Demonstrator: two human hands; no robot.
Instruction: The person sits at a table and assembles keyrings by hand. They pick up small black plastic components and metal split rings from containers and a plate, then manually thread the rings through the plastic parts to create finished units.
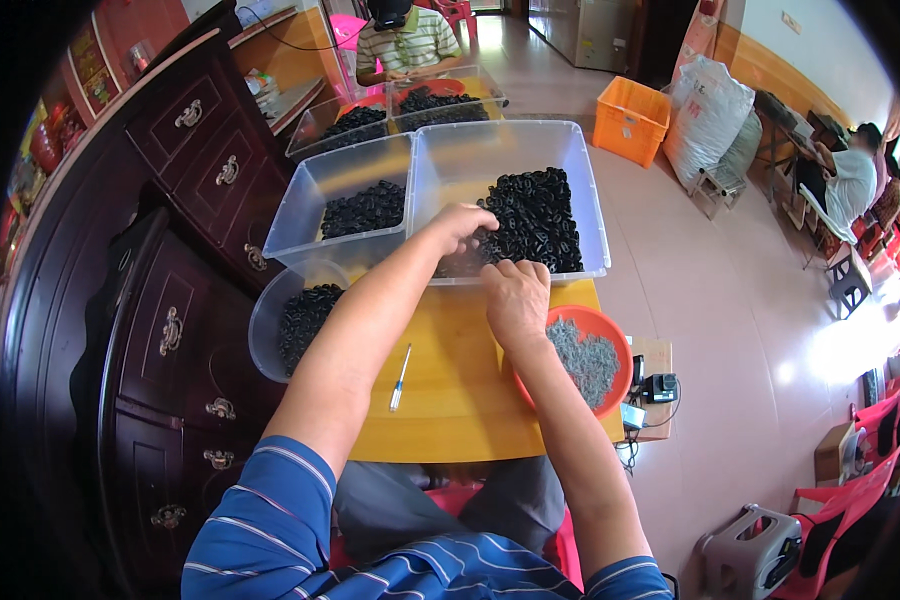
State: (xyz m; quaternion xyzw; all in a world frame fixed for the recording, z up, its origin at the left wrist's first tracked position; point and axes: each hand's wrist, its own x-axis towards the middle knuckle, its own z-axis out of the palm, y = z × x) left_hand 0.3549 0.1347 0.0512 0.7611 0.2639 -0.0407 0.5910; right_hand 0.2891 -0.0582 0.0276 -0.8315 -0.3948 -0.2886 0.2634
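Observation:
My left hand (460, 228) reaches over a large clear plastic bin (470, 135), its fingers curled beside a heap of small black oval parts (540, 210). My right hand (517, 298) is bent into a closed shape at the bin's front rim. Whatever either hand grips is hidden or too small to make out. A second clear bin (300, 195) to the left holds more black parts (365, 208). Near my right forearm, an orange bowl (622, 340) is filled with small grey pieces (582, 362). Between my forearms a small screwdriver (400, 380) lies on the yellow table (450, 425).
A round tub (266, 330) of black parts stands at the table's left, next to a dark wooden cabinet (160, 300). Across the table, another person (410, 45) sits behind more clear bins. An orange crate (630, 120) and white sacks (708, 115) stand on the floor.

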